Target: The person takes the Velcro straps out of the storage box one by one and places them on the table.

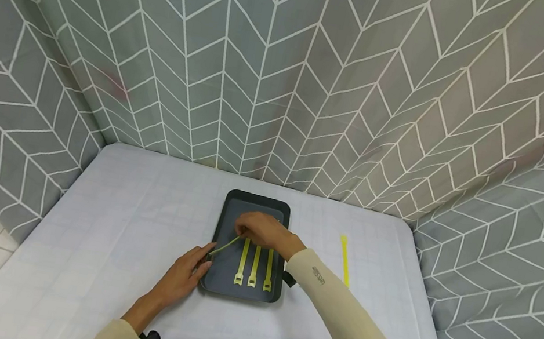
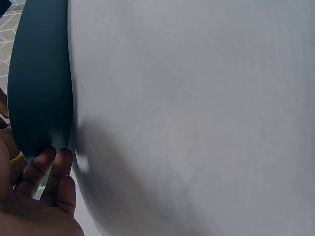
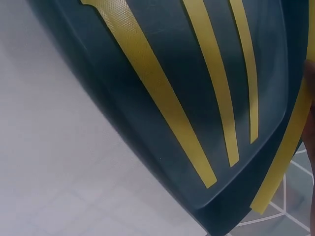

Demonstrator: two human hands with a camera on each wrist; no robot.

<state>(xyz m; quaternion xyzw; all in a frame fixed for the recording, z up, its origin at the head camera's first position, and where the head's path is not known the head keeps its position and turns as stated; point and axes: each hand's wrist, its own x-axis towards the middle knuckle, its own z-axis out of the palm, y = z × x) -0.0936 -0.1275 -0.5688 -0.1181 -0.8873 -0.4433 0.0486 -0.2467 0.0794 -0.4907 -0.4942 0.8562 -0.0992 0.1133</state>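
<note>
My right hand (image 1: 263,230) pinches a yellow hook-and-loop cable tie (image 1: 226,246) above the dark grey tray (image 1: 227,290). Its narrow tail (image 3: 275,182) sticks out past my right fingers in the right wrist view. The tie slants down to my left hand (image 1: 185,274), whose thumb and forefinger meet at its other end by the tray's left rim. Seen from the left wrist, other fingertips (image 2: 63,155) of this hand touch the tray's outer wall (image 2: 42,78). Three more yellow ties (image 1: 254,266) lie side by side in the tray, slotted ends towards me, upper parts partly hidden under my right hand.
Another yellow tie (image 1: 344,260) lies on the white-covered table (image 1: 150,204), right of the tray, partly behind my right sleeve (image 1: 336,302). Grey patterned curtains (image 1: 285,78) hang along the table's back and sides.
</note>
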